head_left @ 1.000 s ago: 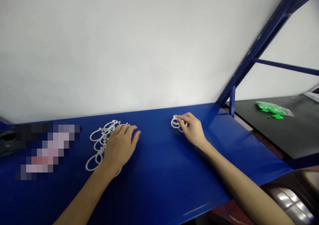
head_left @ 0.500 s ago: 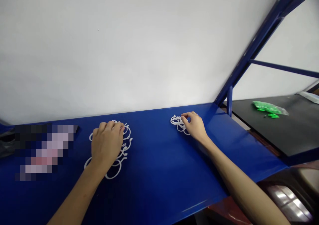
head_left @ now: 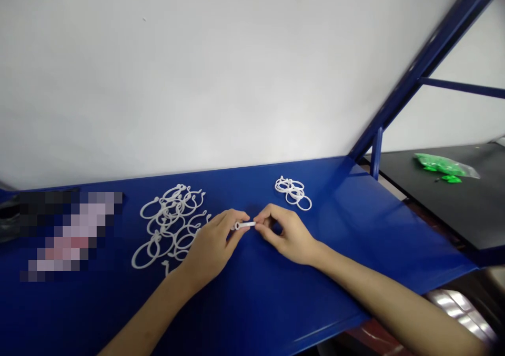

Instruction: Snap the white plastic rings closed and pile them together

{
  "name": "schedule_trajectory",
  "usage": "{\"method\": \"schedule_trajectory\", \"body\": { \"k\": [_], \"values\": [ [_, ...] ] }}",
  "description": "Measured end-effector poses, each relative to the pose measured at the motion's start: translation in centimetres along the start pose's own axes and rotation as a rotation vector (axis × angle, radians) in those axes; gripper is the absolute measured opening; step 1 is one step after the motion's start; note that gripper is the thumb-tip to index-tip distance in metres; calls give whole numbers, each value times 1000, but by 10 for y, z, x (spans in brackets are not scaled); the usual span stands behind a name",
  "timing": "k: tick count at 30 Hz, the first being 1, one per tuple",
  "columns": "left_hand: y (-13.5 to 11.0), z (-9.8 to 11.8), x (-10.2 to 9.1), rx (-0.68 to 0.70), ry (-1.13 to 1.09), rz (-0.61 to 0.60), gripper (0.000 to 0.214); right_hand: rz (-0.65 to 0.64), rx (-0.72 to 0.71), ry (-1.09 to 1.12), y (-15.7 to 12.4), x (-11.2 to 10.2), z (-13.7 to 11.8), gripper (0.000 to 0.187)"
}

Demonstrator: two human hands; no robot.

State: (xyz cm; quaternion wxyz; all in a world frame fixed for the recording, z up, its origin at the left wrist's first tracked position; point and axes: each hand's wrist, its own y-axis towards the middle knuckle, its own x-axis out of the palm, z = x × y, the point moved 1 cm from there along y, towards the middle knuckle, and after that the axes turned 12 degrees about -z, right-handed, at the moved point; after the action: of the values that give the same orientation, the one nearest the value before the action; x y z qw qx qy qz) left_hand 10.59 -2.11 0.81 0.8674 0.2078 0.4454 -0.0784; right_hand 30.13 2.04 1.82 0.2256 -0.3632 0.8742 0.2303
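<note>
White ring held over blue table, between your left hand and right hand. Ring seen edge-on; long axis runs crosswise, nearly level, eyelet end pointing left. Your left thumb and fingers pinch eyelet side; right thumb and forefinger pinch opposite end. Larger ring heap beside left hand; smaller ring heap beyond right.

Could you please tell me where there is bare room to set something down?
The glossy blue tabletop is bare in the middle, from the left hand and right hand to its front edge, and right of the small cluster of white rings toward the upright blue post. It is crowded at left, around the larger spread of white rings.
</note>
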Motion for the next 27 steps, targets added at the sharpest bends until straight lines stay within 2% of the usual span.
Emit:
{"method": "schedule_trajectory", "body": {
  "k": [6,9,11,14,16,20,27],
  "values": [
    [3,0,0,-161,-275,-33,20,-59,-28,107,0,2,-1,6],
    [5,-2,-1,-271,-552,-49,36,15,-64,124,0,4,3,20],
    [6,-2,-3,-332,-660,-70,37,55,-77,120,1,3,5,30],
    [8,-2,-7,-386,-591,-137,32,71,-68,82,3,1,5,29],
    [8,-1,-7,-374,-514,-157,31,62,-56,64,2,1,4,24],
    [5,3,-3,-298,-447,-103,23,19,-49,90,-1,3,3,18],
    [0,6,-2,-114,-268,3,22,-37,-97,56,-4,0,-6,21]
  ]
}}
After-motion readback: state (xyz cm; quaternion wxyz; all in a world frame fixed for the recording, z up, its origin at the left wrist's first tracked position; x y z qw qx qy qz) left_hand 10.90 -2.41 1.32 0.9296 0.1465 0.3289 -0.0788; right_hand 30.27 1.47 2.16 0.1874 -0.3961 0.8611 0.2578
